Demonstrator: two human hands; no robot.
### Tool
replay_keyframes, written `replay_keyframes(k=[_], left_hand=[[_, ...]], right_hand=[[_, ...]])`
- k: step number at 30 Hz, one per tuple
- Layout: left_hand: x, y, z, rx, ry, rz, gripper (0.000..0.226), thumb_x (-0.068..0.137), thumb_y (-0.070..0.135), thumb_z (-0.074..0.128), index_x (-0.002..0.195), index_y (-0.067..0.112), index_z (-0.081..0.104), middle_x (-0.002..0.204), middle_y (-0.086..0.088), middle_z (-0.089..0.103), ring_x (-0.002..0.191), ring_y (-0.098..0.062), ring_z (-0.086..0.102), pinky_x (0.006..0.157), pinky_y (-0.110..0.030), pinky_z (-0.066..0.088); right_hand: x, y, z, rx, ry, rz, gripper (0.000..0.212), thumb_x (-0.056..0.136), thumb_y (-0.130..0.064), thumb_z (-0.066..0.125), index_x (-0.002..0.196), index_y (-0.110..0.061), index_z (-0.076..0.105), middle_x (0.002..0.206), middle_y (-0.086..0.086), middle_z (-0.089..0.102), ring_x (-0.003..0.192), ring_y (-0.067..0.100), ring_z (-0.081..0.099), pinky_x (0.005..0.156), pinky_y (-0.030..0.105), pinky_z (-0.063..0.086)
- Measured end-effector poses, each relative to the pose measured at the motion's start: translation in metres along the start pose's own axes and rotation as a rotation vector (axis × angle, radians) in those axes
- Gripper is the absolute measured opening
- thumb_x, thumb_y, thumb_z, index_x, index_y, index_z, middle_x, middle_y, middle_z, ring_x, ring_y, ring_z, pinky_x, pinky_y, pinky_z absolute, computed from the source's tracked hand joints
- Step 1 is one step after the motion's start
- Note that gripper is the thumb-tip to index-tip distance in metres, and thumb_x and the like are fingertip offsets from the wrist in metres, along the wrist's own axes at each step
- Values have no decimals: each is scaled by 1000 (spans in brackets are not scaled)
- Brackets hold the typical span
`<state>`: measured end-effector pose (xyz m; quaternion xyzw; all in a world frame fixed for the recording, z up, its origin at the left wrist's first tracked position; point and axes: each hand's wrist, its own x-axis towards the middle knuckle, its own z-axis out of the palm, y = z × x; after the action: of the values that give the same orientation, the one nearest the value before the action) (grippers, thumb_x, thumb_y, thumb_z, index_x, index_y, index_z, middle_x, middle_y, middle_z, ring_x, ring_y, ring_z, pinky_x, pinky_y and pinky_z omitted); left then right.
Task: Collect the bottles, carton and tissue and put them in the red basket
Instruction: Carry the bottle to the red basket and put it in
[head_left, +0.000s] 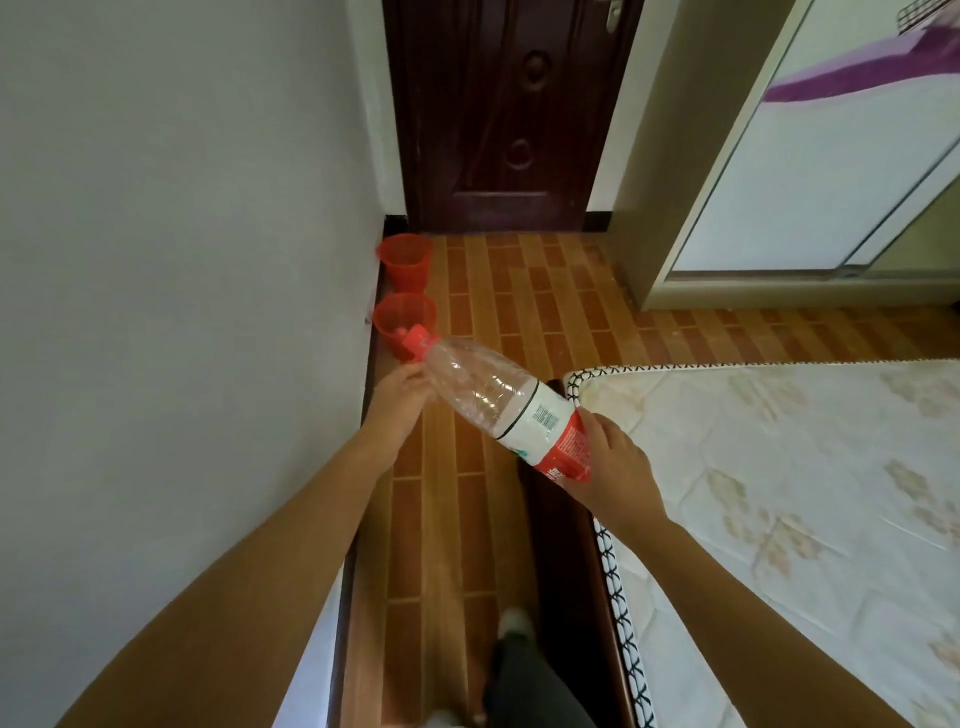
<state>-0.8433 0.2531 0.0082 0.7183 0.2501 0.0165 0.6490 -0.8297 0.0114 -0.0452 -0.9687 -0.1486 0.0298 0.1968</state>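
Clear bottle with red cap, red-white label; two red baskets.

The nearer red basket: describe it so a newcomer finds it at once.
Start at the dark wooden door and follow the white left wall back along the tiled floor. Two red baskets stand against its base. The nearer red basket sits just beyond the held bottle's red cap; the farther red basket stands closer to the door.

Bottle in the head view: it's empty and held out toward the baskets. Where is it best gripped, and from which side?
Probably around the labelled lower body of the bottle, from the right, where the right hand has it. That part looks straight and round, so fingers wrap it fully. The clear upper part tapers toward the red cap, offering a poorer grip. The left hand only touches near the neck.
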Motion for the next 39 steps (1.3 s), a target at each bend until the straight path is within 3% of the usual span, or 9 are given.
replay_keyframes(k=[4, 10, 14, 19, 23, 32, 36, 39], left_hand=[[62, 17, 7, 7, -17, 8, 36, 89, 8, 55, 125, 11, 53, 102, 2, 60, 84, -3, 56, 68, -14, 40], [184, 64, 27, 32, 0, 25, 34, 90, 8, 52, 124, 9, 55, 106, -3, 63, 88, -9, 58, 69, -16, 41], [256, 102, 47, 17, 5, 50, 31, 89, 11, 53, 120, 13, 58, 94, 4, 64, 87, -8, 58, 71, -18, 43], [332, 126, 63, 14, 15, 32, 33, 89, 20, 55, 122, 19, 57, 112, 0, 64, 103, -15, 60, 75, -22, 44], [389, 148, 78, -25, -11, 45, 22, 91, 16, 53, 113, 17, 58, 100, 6, 64, 93, -8, 60, 70, -17, 40], [561, 197, 91, 5, -51, 60, 29, 89, 9, 52, 117, 14, 57, 101, 0, 63, 96, -14, 58, 74, -20, 42], [635, 229, 93, -6, -95, 70, 25, 90, 10, 53, 114, 17, 57, 94, 3, 63, 85, -6, 58, 70, -16, 41], [681, 248, 98, 2, -125, 69, 31, 90, 9, 53, 120, 9, 57, 105, -3, 62, 90, -10, 58, 67, -14, 40]], right_hand=[[70, 6, 5, -4, -25, 1, 93, 67, -53, 71, 139, -24, 20, 140, 5, 41, 129, 24, 41, 104, 49, 40], [199, 18, -6, 44, -28, -6, 93, 69, -49, 72, 141, -23, 19, 141, 5, 39, 130, 24, 38, 106, 50, 36], [283, 30, -22, 53, -36, -14, 94, 69, -50, 72, 141, -24, 18, 141, 4, 39, 130, 24, 39, 105, 50, 38], [369, 42, -39, 22, -57, -21, 94, 70, -48, 71, 142, -24, 15, 143, 4, 36, 132, 23, 35, 109, 49, 32], [429, 49, -42, 6, -67, -9, 93, 73, -46, 70, 143, -25, 13, 145, 4, 33, 133, 24, 34, 110, 48, 30], [588, 48, -33, 35, -47, 100, 93, 73, -47, 70, 142, -27, 12, 144, 4, 34, 132, 25, 36, 107, 52, 34], [660, 41, -33, 29, -25, 128, 94, 71, -51, 69, 142, -25, 13, 145, 6, 33, 133, 26, 34, 107, 53, 34], [703, 42, -33, 7, -10, 152, 94, 71, -50, 70, 142, -23, 15, 145, 7, 35, 132, 27, 36, 107, 52, 34]])
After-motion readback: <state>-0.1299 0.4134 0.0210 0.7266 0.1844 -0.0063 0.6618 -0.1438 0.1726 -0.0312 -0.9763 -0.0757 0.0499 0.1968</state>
